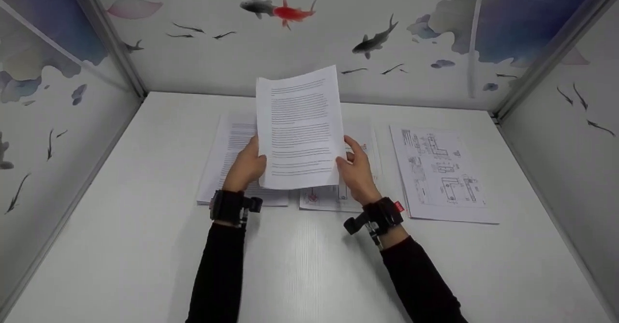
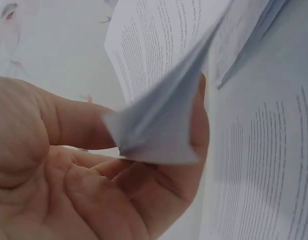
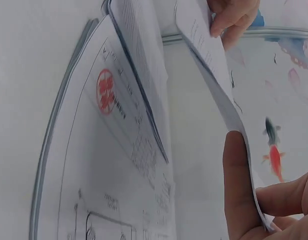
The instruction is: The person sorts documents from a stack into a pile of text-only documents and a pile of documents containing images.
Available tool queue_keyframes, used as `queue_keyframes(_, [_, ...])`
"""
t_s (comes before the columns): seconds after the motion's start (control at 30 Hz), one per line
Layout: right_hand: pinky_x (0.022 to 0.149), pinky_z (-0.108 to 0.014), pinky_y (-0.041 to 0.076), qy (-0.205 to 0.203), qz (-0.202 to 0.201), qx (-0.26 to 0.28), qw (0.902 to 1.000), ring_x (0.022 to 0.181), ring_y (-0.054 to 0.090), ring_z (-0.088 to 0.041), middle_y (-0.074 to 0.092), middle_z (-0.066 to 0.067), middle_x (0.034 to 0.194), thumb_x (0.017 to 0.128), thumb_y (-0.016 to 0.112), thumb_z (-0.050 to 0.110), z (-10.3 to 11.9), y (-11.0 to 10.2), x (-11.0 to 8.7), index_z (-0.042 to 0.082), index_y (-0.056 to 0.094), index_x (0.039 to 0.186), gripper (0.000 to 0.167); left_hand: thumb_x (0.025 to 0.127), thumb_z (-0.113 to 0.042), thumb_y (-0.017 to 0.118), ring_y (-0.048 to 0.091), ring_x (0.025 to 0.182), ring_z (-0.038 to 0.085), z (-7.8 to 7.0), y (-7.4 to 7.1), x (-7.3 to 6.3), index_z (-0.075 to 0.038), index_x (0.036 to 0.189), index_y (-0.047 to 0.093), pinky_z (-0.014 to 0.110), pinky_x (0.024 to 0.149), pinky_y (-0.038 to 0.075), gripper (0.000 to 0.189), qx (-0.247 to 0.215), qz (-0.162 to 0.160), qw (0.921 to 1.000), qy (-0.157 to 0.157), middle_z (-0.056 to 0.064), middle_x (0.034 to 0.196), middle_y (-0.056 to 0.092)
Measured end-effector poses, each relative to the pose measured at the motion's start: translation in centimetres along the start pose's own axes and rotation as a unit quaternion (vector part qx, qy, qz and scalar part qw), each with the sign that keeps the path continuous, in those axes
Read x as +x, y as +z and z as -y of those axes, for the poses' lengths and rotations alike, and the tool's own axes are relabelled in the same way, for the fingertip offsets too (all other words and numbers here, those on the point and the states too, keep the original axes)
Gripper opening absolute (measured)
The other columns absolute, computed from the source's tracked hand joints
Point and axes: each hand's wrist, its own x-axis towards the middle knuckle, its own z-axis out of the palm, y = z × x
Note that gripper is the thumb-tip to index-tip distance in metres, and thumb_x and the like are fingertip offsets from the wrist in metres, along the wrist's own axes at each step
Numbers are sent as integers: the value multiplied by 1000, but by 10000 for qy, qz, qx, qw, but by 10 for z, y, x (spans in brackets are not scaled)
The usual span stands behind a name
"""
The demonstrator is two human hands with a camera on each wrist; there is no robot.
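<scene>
Both hands hold a printed sheet of paper [image 1: 302, 129] raised above the table, its text facing the head camera. My left hand [image 1: 247, 166] pinches its left edge, thumb in front and fingers behind. On the other edge, my right hand [image 1: 357, 170] pinches the paper between thumb and fingers. In the left wrist view the paper [image 2: 159, 135] bends at the grip. Beneath it lie a stack of text pages [image 1: 242, 199] on the left and a stack of drawings [image 1: 329, 204] in the middle, partly hidden by the raised sheet. A red stamp [image 3: 105, 91] shows on the drawing.
A third stack, with technical drawings [image 1: 442, 173], lies to the right on the white table [image 1: 300, 274]. Panels printed with fish [image 1: 292, 12] stand behind and at both sides. A strapped camera sits on each wrist.
</scene>
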Motion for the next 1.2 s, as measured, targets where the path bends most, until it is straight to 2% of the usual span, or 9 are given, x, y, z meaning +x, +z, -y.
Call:
queue_keyframes(0.2, [64, -37, 49, 169, 310, 250, 9991, 84, 59, -27, 56, -16, 103, 88, 48, 0, 11, 34, 2, 17, 29, 137, 56, 80, 8, 39, 40, 115, 24, 11, -22, -2, -11, 137, 28, 41, 92, 33, 61, 115, -316, 9989, -312, 12, 130, 43])
queue_keyframes(0.33, [64, -36, 50, 262, 508, 280, 9980, 83, 60, -25, 57, -14, 102, 87, 50, 0, 9, 56, 4, 19, 32, 136, 56, 81, 7, 36, 46, 106, 27, 18, -33, -4, -6, 135, 28, 43, 87, 37, 56, 584, -534, 9949, -627, 16, 122, 48])
queue_keyframes(0.5, [67, -33, 50, 269, 850, -251, 9957, 86, 61, -20, 59, -12, 102, 86, 53, 3, 7, 72, 3, 14, 31, 137, 56, 83, 5, 35, 50, 97, 28, 29, -44, -4, -2, 133, 28, 43, 82, 40, 51, 923, -781, 9877, -996, 18, 114, 52])
queue_keyframes(0.63, [73, -30, 48, 356, 1245, -825, 9881, 94, 57, -18, 57, -12, 109, 86, 54, 6, 5, 79, 4, 9, 29, 138, 57, 85, 4, 35, 50, 94, 27, 38, -52, -7, -2, 132, 29, 41, 78, 41, 48, 1018, -897, 9835, -1199, 18, 112, 52])
queue_keyframes(0.73, [76, -29, 47, 490, 1533, -1069, 9812, 100, 55, -19, 54, -14, 115, 86, 53, 6, 4, 83, 5, 5, 27, 138, 58, 87, 2, 35, 50, 93, 28, 43, -56, -8, -1, 132, 29, 41, 75, 42, 46, 1072, -875, 9816, -1316, 19, 112, 52])
queue_keyframes(0.83, [75, -28, 48, 633, 1702, -1190, 9762, 102, 54, -21, 52, -16, 118, 86, 53, 4, 1, 86, 6, 1, 26, 138, 59, 87, 2, 34, 49, 98, 29, 48, -59, -9, 0, 134, 27, 42, 79, 41, 48, 1146, -770, 9796, -1460, 22, 117, 49])
queue_keyframes(1.03, [71, -25, 49, 701, 1733, -1434, 9719, 101, 54, -22, 50, -20, 120, 84, 54, 3, -8, 92, 3, -1, 27, 137, 60, 87, 1, 30, 40, 114, 32, 55, -64, -10, 5, 136, 21, 45, 92, 34, 50, 1343, -561, 9747, -1698, 25, 129, 38])
queue_keyframes(1.2, [78, -27, 47, 786, 1599, -1678, 9696, 106, 53, -22, 48, -19, 124, 85, 56, 14, -10, 93, -2, 0, 29, 137, 60, 86, 1, 28, 37, 117, 35, 58, -66, -10, 9, 136, 18, 45, 94, 32, 51, 1434, -423, 9729, -1765, 28, 130, 35])
